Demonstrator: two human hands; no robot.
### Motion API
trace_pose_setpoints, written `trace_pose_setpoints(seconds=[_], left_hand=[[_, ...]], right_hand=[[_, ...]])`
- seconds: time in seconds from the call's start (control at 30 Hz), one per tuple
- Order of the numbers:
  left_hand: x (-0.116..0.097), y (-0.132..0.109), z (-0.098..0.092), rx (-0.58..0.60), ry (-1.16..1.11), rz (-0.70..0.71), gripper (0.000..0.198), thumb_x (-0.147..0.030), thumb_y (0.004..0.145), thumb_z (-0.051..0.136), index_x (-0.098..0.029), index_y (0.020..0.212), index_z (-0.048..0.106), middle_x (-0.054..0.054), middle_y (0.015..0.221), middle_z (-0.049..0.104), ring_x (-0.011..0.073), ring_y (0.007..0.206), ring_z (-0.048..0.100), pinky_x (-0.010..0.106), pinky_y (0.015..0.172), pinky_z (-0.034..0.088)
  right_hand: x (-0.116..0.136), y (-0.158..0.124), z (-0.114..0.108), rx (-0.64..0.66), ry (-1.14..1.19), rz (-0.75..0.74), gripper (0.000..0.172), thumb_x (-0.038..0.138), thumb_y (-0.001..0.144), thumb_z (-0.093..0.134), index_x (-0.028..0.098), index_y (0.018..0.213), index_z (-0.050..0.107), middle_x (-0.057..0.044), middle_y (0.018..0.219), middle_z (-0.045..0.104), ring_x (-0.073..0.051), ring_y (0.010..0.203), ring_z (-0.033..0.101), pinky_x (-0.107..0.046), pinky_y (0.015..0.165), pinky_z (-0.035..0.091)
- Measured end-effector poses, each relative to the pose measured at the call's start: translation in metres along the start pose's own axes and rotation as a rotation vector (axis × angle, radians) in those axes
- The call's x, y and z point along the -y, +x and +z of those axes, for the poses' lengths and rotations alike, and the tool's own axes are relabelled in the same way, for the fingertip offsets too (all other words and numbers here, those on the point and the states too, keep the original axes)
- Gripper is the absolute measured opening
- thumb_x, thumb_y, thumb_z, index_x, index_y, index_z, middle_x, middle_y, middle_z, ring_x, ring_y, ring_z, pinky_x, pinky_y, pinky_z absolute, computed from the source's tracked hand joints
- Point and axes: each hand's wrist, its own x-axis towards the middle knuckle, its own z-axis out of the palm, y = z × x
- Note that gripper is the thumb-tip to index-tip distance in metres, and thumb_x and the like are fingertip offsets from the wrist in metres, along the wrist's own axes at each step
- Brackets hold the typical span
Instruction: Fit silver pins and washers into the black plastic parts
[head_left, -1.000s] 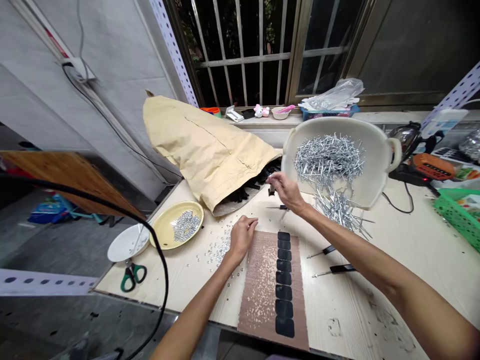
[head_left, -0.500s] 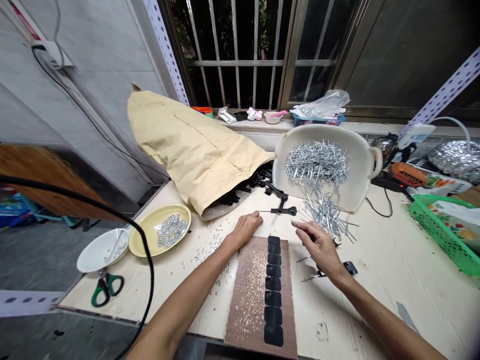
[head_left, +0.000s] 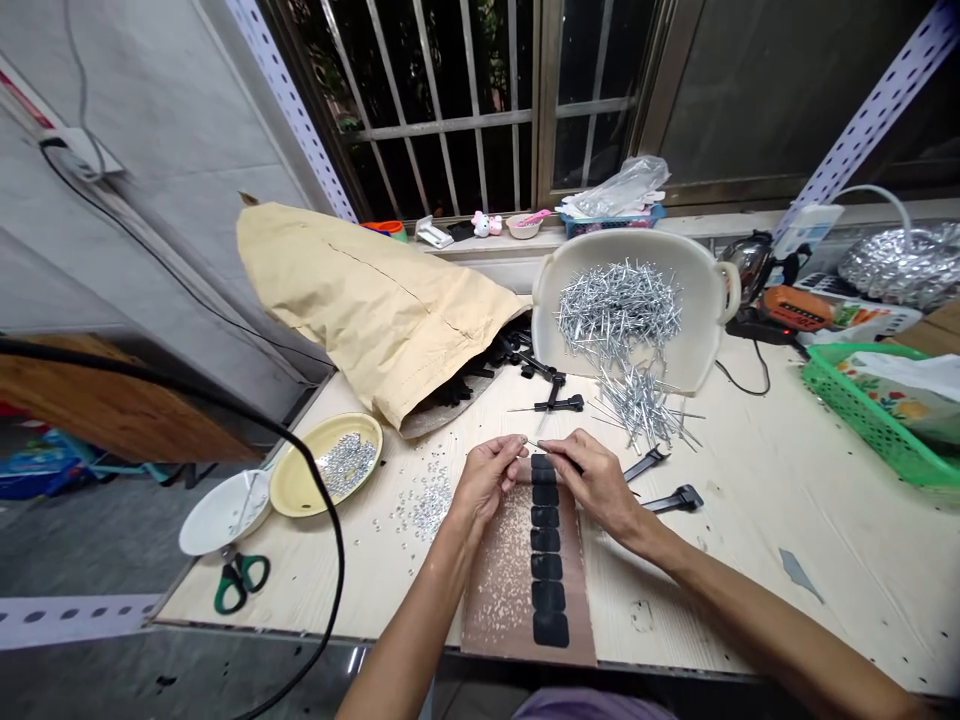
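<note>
Black squares [head_left: 548,567], eight, lie by one left hand [head_left: 486,478], one right hand [head_left: 600,483].

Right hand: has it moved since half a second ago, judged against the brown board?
Yes, leftward: the right hand was to the right of the brown board; now it reaches over the board's far end, beside the left hand.

Even light is falling on my right hand [head_left: 596,482]; the window [head_left: 497,75] is showing dark, the silvery bundle [head_left: 892,265] glinting, the edges stretching.
</note>
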Motion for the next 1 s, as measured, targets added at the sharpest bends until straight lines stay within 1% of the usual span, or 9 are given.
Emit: trace_pose_setpoints(seconds=[0.1,0.23,0.37,0.5,0.63,0.8,0.93,1.0], left_hand=[[0.0,-0.009,0.005,0.01,-0.018,-0.001,0.034,-0.038,0.063,0.077,-0.01,0.079,0.065,0.001,0.072,0.059,-0.0004,0.043,0.037,0.013,0.034,0.026],[-0.001,-0.013,0.011,0.014,-0.017,0.004,0.035,-0.038,0.062,0.078,-0.011,0.081,0.066,0.001,0.071,0.061,-0.0004,0.042,0.038,0.013,0.034,0.027],[0.0,-0.019,0.016,0.025,0.005,0.033,0.033,-0.037,0.063,0.077,-0.011,0.08,0.067,0.001,0.07,0.062,-0.0001,0.041,0.038,0.013,0.034,0.028],[0.001,-0.024,0.018,0.016,0.048,0.08,0.032,-0.037,0.065,0.075,-0.012,0.084,0.069,0.001,0.07,0.063,0.0005,0.041,0.039,0.015,0.035,0.031],[0.001,-0.027,0.018,-0.025,0.178,0.144,0.032,-0.037,0.069,0.071,-0.013,0.089,0.07,0.001,0.067,0.064,0.0031,0.04,0.041,0.017,0.036,0.034],[0.001,-0.031,0.017,-0.094,0.427,0.251,0.026,-0.038,0.069,0.07,-0.016,0.083,0.072,0.0,0.059,0.062,0.0072,0.04,0.045,0.02,0.038,0.038],[0.004,-0.031,0.015,-0.067,0.464,0.241,0.024,-0.037,0.071,0.068,-0.016,0.082,0.072,-0.001,0.055,0.06,0.0079,0.039,0.046,0.021,0.038,0.04],[0.006,-0.03,0.014,-0.052,0.476,0.243,0.024,-0.037,0.072,0.067,-0.016,0.082,0.072,-0.001,0.053,0.058,0.0078,0.038,0.045,0.02,0.038,0.04]], right_hand=[[0.004,-0.005,-0.003,-0.004,0.005,-0.021,0.023,0.026,0.092,0.046,0.022,0.108,0.062,-0.004,0.08,0.053,-0.015,0.072,0.055,-0.028,0.066,0.048],[0.009,-0.011,-0.009,0.014,-0.052,-0.015,0.024,0.026,0.092,0.046,0.024,0.11,0.061,-0.004,0.082,0.055,-0.015,0.073,0.057,-0.027,0.065,0.049],[0.011,-0.015,-0.014,-0.01,-0.109,-0.008,0.022,0.027,0.092,0.045,0.023,0.107,0.062,-0.004,0.085,0.057,-0.015,0.075,0.059,-0.026,0.067,0.049],[0.013,-0.018,-0.016,0.01,-0.185,-0.002,0.022,0.027,0.093,0.044,0.023,0.106,0.061,-0.004,0.085,0.059,-0.015,0.076,0.059,-0.025,0.069,0.049],[0.017,-0.021,-0.017,0.022,-0.277,0.014,0.02,0.028,0.094,0.043,0.022,0.102,0.061,-0.004,0.089,0.061,-0.014,0.078,0.06,-0.024,0.069,0.047],[0.021,-0.025,-0.018,0.048,-0.427,-0.009,0.022,0.028,0.095,0.041,0.022,0.101,0.062,-0.004,0.088,0.062,-0.013,0.077,0.06,-0.022,0.063,0.042],[0.018,-0.028,-0.016,0.044,-0.481,-0.037,0.022,0.027,0.095,0.042,0.02,0.097,0.062,-0.004,0.087,0.063,-0.014,0.079,0.06,-0.023,0.063,0.039],[0.016,-0.028,-0.015,0.054,-0.469,-0.017,0.022,0.028,0.095,0.041,0.02,0.095,0.062,-0.004,0.087,0.063,-0.014,0.079,0.059,-0.023,0.063,0.039]])
